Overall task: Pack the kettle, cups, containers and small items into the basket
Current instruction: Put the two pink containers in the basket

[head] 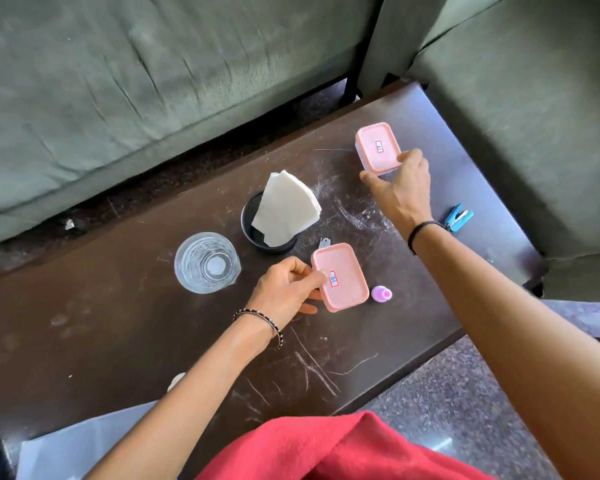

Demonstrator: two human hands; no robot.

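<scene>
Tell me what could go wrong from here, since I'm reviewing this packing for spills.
Left hand pinches only one edge of the near pink container, so it might tip or drop. Lifting it could knock the small purple bottle beside it. The right hand holds the far container by its corner, so it may slip.

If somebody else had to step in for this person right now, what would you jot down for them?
Left hand: gripping the near pink box by its left edge.
Right hand: closing on the far pink box.
On the table: glass, black cup holding paper napkins, small purple bottle, blue stapler.
Done: cannot tell; neither basket nor kettle is in view.
Left: pack both boxes, then the rest.
</scene>
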